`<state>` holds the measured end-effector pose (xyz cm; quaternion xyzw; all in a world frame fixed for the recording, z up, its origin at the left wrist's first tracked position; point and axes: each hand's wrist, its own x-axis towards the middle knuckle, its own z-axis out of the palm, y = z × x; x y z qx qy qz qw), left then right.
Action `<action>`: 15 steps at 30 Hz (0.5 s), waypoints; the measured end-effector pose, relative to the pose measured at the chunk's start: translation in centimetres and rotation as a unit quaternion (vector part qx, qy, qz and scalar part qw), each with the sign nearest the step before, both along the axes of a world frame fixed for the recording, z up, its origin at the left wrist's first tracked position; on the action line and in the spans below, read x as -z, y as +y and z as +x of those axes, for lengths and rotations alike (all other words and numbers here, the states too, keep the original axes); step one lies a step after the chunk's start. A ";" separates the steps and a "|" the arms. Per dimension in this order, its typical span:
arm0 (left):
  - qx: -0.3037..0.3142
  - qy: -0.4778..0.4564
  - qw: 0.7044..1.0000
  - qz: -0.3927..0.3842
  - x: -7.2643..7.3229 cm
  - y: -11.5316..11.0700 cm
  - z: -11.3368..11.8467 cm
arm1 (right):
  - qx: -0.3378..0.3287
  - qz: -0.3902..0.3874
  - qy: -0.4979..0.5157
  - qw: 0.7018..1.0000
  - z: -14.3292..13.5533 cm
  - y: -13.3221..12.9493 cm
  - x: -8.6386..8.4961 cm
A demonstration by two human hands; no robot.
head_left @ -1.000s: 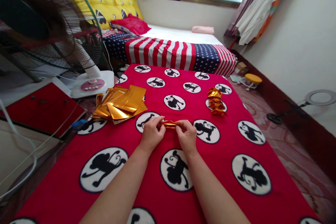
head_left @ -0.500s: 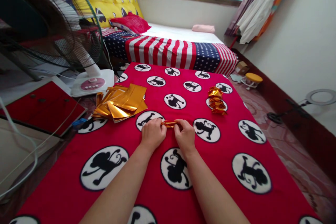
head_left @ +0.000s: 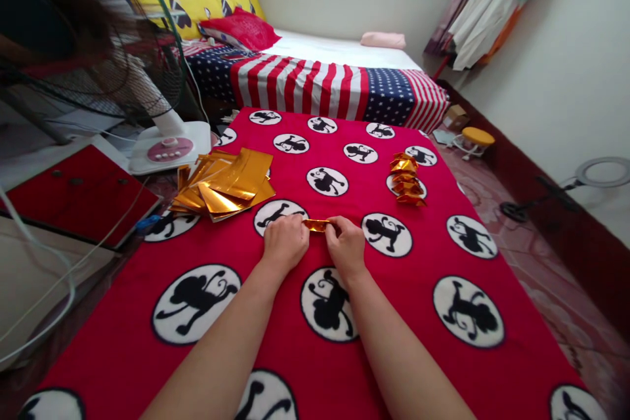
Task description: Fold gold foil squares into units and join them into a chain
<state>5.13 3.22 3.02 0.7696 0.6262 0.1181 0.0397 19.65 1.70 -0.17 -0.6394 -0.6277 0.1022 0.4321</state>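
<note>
One small folded strip of gold foil paper point(head_left: 316, 226) is held between the left hand point(head_left: 286, 241) and the right hand point(head_left: 346, 245), near the middle of the tabletop point(head_left: 378, 315). Both hands are closed in a narrow pinch, one at each end of the strip, with its shiny middle showing between them. The left fingers are curled over with the knuckles upward, so the exact grip at that end is hidden. On the right, the index finger and thumb meet at the strip's other end. Whether the strip touches the cloth point(head_left: 374, 367) beneath it cannot be told.

The cloth is red, printed with black monkeys in white circles. Beyond the left hand, a loose, fanned pile of flat gold sheets point(head_left: 231, 184) lies near the tabletop's left edge. Farther out on the right, several folded gold pieces point(head_left: 407, 180) sit close together in a short row, partly covering one printed circle.

A fan point(head_left: 170, 143) stands to the left, its blades blurred. A bed point(head_left: 305, 85) with a striped and starred cover lies past the far edge, and a yellow stool point(head_left: 478, 136) stands on the floor at the right.
</note>
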 end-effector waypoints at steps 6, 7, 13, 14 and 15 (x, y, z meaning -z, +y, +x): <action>0.034 0.010 0.999 -0.005 -0.1 0.2 -0.4 | -0.003 -0.005 -0.012 1.000 0.1 0.0 0.0; 0.039 0.009 0.999 -0.007 -0.2 0.2 -0.4 | -0.003 -0.005 -0.012 1.000 0.1 0.0 0.1; 0.058 0.010 0.998 -0.011 -0.1 0.4 -0.6 | -0.007 0.002 -0.003 1.000 0.1 0.0 0.3; 0.062 0.010 0.998 -0.010 -0.1 0.5 -0.7 | -0.009 0.004 -0.002 1.000 0.1 0.0 0.3; 0.065 0.009 0.998 -0.009 0.0 0.5 -0.7 | -0.010 0.005 -0.001 1.000 0.1 0.0 0.2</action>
